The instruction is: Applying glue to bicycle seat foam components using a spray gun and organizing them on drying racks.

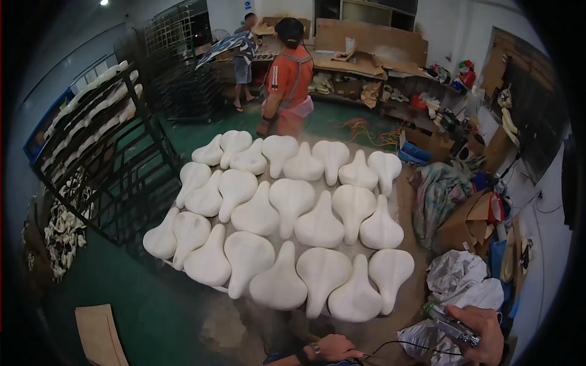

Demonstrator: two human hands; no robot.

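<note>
My right hand [485, 332] is wrapped round a metallic spray gun [455, 327] with a green part at its far end, at the lower right. At the bottom edge my left hand [339, 348], with a watch at the wrist, has its fingers closed on a thin dark cord [390, 345] that runs toward the right hand. Beyond both hands, several white bicycle saddle pads [323, 274] lie in rows on a table [404, 195], their narrow noses pointing alternately near and far. Neither hand touches a pad.
A dark metal rack [131, 158] with more white pads stands at the left. A person in orange [293, 79] is behind the table, another person [243, 64] farther back. White plastic bags [458, 274] and cardboard boxes [467, 226] crowd the right side. Cardboard [97, 335] lies lower left.
</note>
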